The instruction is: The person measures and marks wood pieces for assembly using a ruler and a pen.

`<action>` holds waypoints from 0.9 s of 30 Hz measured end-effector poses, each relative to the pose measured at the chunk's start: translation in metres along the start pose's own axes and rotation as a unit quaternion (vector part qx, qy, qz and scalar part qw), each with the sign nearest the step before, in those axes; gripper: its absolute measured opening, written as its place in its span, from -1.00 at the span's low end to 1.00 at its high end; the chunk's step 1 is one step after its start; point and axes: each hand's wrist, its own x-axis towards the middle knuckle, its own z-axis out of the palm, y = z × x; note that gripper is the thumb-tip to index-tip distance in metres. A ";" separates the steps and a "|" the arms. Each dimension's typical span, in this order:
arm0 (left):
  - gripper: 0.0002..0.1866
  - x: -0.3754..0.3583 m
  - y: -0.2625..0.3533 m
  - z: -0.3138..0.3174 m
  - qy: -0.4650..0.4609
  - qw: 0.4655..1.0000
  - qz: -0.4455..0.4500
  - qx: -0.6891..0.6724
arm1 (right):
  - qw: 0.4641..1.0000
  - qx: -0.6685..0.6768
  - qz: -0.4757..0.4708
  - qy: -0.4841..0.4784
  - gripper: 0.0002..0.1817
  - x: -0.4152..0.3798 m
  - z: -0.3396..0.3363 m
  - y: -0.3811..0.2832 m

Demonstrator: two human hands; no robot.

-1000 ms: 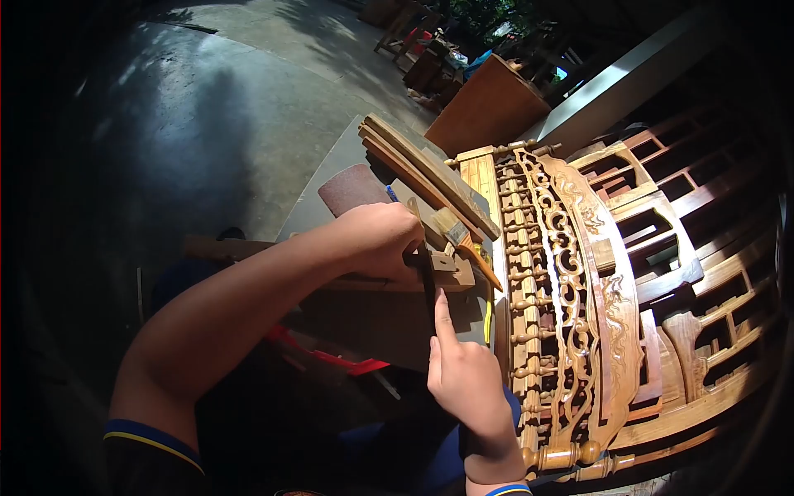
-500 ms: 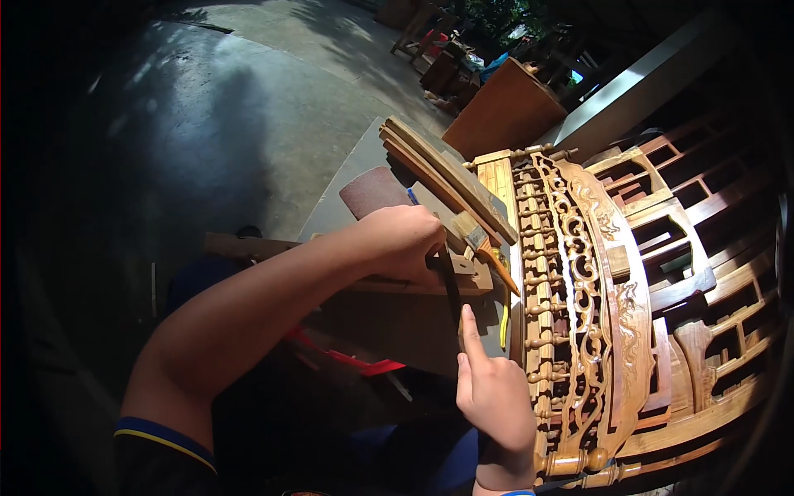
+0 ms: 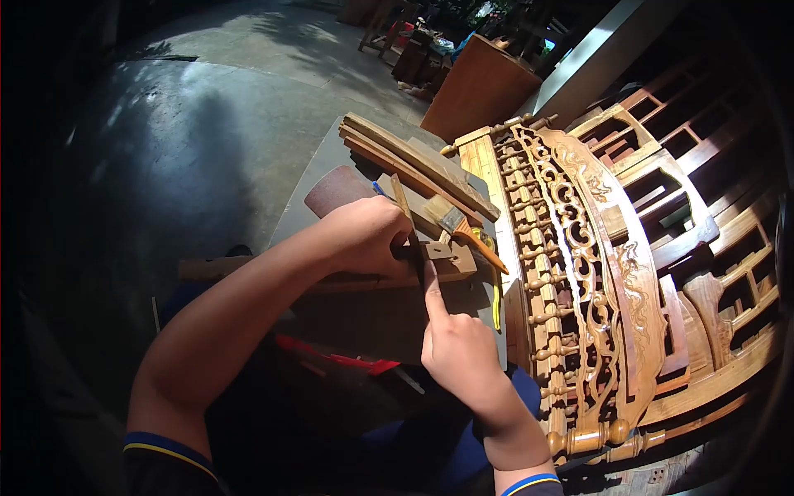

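My right hand [image 3: 463, 351] is closed around the shaded handle end of a narrow, flat tool that looks like a file [image 3: 400, 197], its index finger stretched along the top. The tool slants up past the end of a wooden bar [image 3: 465, 263], close to a small light wooden block [image 3: 438, 250] with a hole. Bent over the bar, my left hand [image 3: 376, 236] presses down with curled fingers, mostly hidden from view. Just beyond lie a brush [image 3: 467, 231] with an orange handle, a curled sheet of sandpaper [image 3: 333, 192] and a blue pen [image 3: 378, 188].
Wooden strips [image 3: 422, 165] lie along the far side of the grey tabletop [image 3: 298, 207]. A carved wooden panel with turned spindles [image 3: 579, 248] stands at the right, wooden frames [image 3: 662, 190] behind it. Something red [image 3: 347, 362] lies below. A brown board [image 3: 480, 87] stands behind.
My right hand has pushed the file forward and up, so its tip now shows beyond my left hand. My left hand stays on the bar. The whole view has shifted slightly.
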 end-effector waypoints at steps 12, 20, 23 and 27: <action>-0.61 0.001 0.005 -0.003 -0.014 1.000 -0.006 -0.003 | 1.000 0.017 0.005 -0.025 -0.02 0.000 -0.007 -0.001; -0.57 -0.004 -0.003 -0.003 0.020 1.000 0.004 0.006 | 0.998 0.032 -0.009 -0.045 -0.20 -0.028 -0.029 0.000; -0.55 -0.002 0.007 -0.003 -0.009 1.000 -0.007 0.003 | 0.999 0.032 0.012 -0.024 0.00 -0.001 -0.002 0.003; -0.53 -0.001 0.005 -0.002 0.003 1.000 -0.009 0.009 | 0.999 0.017 0.009 -0.034 -0.08 -0.012 -0.011 0.000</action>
